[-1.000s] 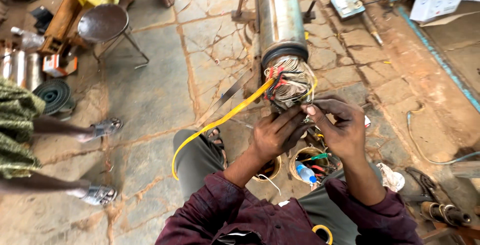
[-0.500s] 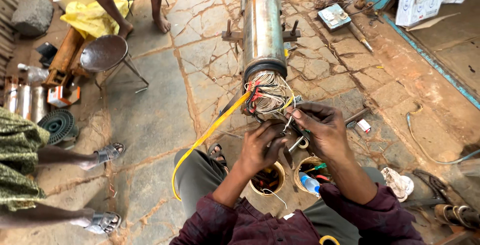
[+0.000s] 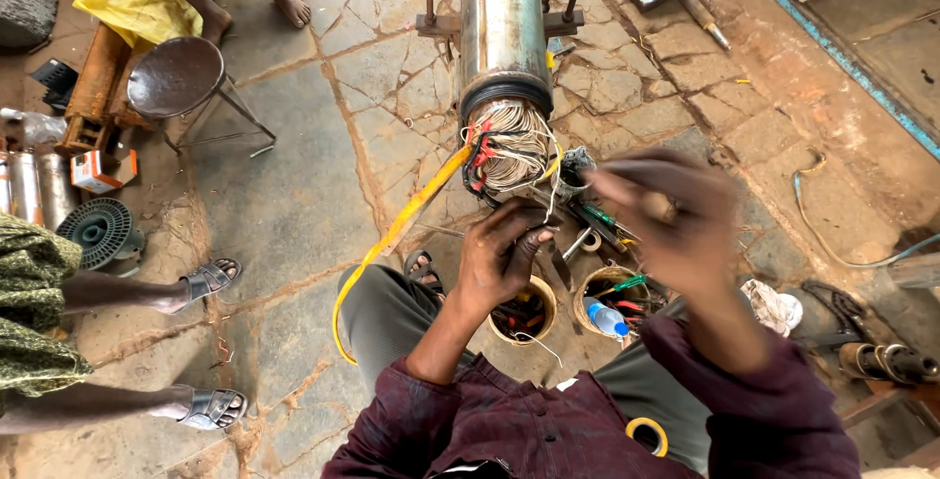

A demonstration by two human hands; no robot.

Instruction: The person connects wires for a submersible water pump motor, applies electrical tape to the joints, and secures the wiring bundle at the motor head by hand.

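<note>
A long steel motor cylinder [image 3: 504, 28] lies on the stone floor, its open end toward me. A bundle of copper winding wires [image 3: 509, 151] with red and black sleeves sticks out of that end. My left hand [image 3: 504, 254] is at the bundle's lower edge, fingers curled on a thin pale wire. Lifted off the bundle, my right hand [image 3: 666, 215] hangs blurred to its right, and I cannot tell what it holds. A yellow strap [image 3: 401, 224] runs from the winding down to my left knee.
Two round tins [image 3: 524, 312] [image 3: 612, 303] of tools stand between my knees, and a yellow tape roll [image 3: 646, 435] lies on my lap. At left are another person's sandalled feet [image 3: 211, 278], a round stool [image 3: 176, 77] and a grey spool [image 3: 98, 229]. Someone's bare feet [image 3: 215, 19] stand beyond.
My right hand has come off the winding and swung up to the right, now blurred. My left hand stays at the bundle's lower edge. The view has moved closer.
</note>
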